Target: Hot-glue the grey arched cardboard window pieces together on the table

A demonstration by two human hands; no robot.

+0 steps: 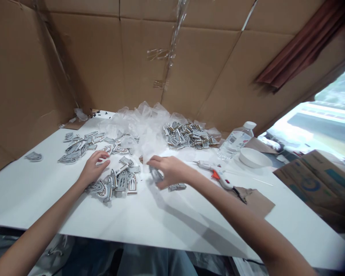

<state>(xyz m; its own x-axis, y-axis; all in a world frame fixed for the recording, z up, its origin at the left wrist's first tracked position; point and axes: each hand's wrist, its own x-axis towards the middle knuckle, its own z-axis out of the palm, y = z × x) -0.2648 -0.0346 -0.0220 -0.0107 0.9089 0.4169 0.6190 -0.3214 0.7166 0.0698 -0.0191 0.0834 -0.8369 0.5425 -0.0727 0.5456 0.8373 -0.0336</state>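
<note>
One grey piece (155, 175) sits in the right hand (171, 168), pinched between thumb and fingers, apparently just clear of the white counter (166, 230). Left hand (95, 166) relaxed, fingers loosely curled, no piece visible in its grasp; it hovers by the left side of the front heap (122, 180). Contact there: cannot tell. Held piece lies right of that heap, on the near side of the plastic bags (149, 122); a low clump of pieces (177, 187) is just beside the right hand.

Step in hand, my judgement: single-piece handling, by the right hand. Next move seems to call for a steady pinch and a bare patch to set down on.

Orientation: held piece blurred; long axis appears to slant, upper left to lower right in view. Which end is arched, cannot tell. Brown-edged piece (132, 184) in the front heap: arch pointing away from the person, long axis roughly fore-and-aft.
</note>
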